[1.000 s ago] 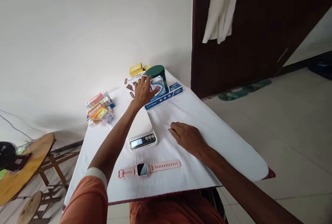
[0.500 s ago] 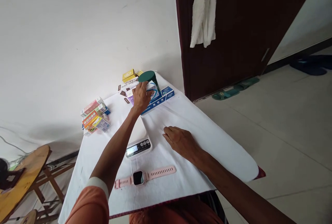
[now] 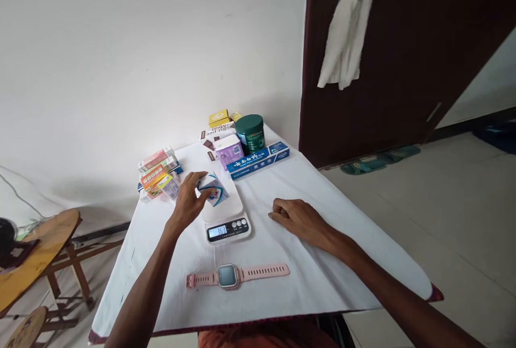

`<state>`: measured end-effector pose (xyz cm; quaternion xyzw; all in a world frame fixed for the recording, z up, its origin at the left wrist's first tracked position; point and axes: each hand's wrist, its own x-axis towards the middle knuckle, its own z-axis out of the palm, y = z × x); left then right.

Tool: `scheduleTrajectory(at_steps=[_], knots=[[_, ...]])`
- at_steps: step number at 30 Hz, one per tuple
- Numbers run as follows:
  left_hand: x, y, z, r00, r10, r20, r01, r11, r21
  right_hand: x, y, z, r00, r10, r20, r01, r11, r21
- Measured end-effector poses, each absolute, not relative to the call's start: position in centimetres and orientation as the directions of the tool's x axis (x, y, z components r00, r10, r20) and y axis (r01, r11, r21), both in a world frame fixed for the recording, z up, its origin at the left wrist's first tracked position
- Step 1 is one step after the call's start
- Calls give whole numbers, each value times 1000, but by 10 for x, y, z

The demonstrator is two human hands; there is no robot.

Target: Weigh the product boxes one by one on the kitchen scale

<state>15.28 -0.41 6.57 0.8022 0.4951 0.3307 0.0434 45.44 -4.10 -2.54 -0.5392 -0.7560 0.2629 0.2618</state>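
Observation:
My left hand grips a small white and blue box over the platform of a white kitchen scale, whose display shows digits. Whether the box touches the platform I cannot tell. My right hand rests palm down on the white tablecloth, right of the scale, fingers curled loosely and holding nothing. A pink smartwatch lies flat near the front edge.
At the back of the table stand a purple box, a green tub, a long blue box, a yellow box and a stack of small colourful boxes. A round wooden table is at left; a dark door with a white towel at right.
My left hand has drawn back from the boxes at the rear, bringing the white and blue box over the scale. The right hand has stayed in place.

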Motion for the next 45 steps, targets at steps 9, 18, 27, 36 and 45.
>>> scheduleTrajectory(at_steps=[9, 18, 27, 36, 45], knots=[[150, -10, 45, 278, 868, 411, 740, -467, 484, 424, 21, -6, -158, 953, 259, 594, 301, -746], [147, -22, 34, 209, 899, 384, 760, -396, 515, 409, 20, -52, -187, 935, 301, 662, 347, -665], [116, -32, 35, -49, 935, 351, 595, -255, 762, 410, 22, -53, -199, 913, 357, 656, 395, -643], [-28, -33, 22, -482, 808, 339, 705, 127, 698, 409, 24, -60, -187, 906, 381, 668, 402, -627], [-47, 12, 2, -471, 831, 296, 684, 132, 718, 411, 24, -61, -188, 910, 370, 670, 394, -629]])
